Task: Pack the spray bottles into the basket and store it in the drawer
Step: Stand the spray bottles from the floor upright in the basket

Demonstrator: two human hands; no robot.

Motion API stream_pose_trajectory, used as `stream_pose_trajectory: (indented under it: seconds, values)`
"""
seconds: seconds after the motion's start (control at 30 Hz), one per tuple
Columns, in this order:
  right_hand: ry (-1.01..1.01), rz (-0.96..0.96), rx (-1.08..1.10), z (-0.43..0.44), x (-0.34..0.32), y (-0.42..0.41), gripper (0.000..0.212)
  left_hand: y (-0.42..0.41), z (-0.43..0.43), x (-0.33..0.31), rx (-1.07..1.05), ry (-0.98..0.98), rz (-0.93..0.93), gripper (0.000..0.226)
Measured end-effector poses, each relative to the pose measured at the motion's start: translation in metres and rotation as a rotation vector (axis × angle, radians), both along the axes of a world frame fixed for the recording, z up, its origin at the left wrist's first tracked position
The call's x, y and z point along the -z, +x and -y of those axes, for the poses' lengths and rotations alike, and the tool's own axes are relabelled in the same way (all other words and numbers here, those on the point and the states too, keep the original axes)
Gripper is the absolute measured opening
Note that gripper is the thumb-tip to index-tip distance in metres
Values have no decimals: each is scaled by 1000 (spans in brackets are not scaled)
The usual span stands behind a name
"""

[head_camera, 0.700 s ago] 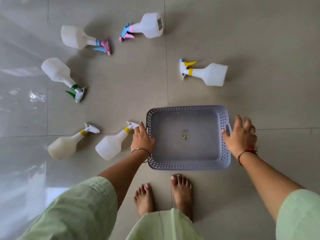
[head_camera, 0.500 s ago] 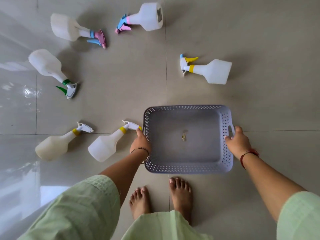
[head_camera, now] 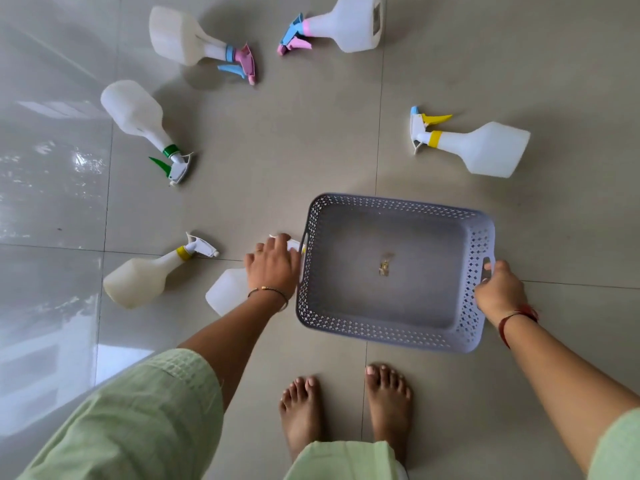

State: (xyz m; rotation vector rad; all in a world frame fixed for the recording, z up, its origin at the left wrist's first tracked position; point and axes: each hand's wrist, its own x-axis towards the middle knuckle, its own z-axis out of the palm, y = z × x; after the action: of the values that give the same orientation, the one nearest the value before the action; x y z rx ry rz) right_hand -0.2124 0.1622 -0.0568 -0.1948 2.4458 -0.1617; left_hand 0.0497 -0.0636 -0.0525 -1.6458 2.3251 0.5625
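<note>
A grey perforated basket (head_camera: 388, 336) sits on the tiled floor in front of my bare feet, with only a small scrap (head_camera: 384, 266) inside. My right hand (head_camera: 498, 292) grips its right handle. My left hand (head_camera: 272, 268) is just left of the basket, fingers curled over the neck of a white spray bottle (head_camera: 225, 296) with a yellow collar. Several more spray bottles lie on their sides around it: a cream one (head_camera: 135, 282), a green-trigger one (head_camera: 133, 110), two pink-and-blue ones (head_camera: 176, 36) (head_camera: 349, 24), and a yellow-trigger one (head_camera: 485, 150).
Glossy grey floor tiles (head_camera: 277, 150) spread all around, with a bright reflection at the left. My feet (head_camera: 346, 410) stand just below the basket. No drawer is in view.
My left hand left the basket's left rim and moved onto the nearest bottle's neck. My right hand stays on the right handle, and the basket has turned slightly and shifted right.
</note>
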Motion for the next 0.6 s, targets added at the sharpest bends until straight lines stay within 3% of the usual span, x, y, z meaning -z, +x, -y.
stream_pose_trajectory:
  seconds: [0.07, 0.17, 0.27, 0.33, 0.47, 0.6]
  values:
    - [-18, -4, 15, 7, -1, 1, 29, 16, 12, 0, -32, 62, 137, 43]
    - [-61, -9, 35, 16, -1, -1, 28, 42, 18, 2, -58, 261, 414, 81]
    - [-120, -23, 42, 24, -4, -1, 34, 65, 14, 6, -124, 299, 500, 100]
    - [-132, -79, 10, 29, -5, 1, 43, 72, 12, 10, -194, 297, 482, 90]
    - [-101, -294, -156, 41, -13, 9, 54, 71, 12, 11, -279, 323, 515, 48]
    - [-145, -281, -285, 54, -27, 20, 55, 78, 12, 3, -345, 299, 466, 40]
